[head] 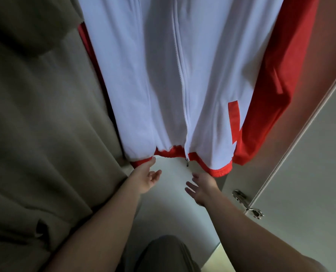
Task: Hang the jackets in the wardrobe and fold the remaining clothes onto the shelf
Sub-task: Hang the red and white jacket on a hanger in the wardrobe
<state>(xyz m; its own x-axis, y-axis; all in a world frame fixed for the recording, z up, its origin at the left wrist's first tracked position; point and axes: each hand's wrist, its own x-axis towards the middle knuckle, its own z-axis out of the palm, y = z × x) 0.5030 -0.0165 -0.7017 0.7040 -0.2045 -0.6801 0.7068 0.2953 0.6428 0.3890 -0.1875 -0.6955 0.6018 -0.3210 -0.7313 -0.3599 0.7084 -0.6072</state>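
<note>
One white-and-red jacket [163,85], one beige garment [45,118], one hinge [247,205], one left hand [144,180], one right hand [202,188]

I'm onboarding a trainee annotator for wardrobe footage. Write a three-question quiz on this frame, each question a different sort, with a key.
1. True or false: the white and red jacket lies folded on a shelf.
2. What hangs at the jacket's left? A) beige garment B) blue coat C) black dress
3. Fill in: the left hand and the right hand, below the red hem, are both ____ (open/shut).
Key: 1 false; 2 A; 3 open.
</note>
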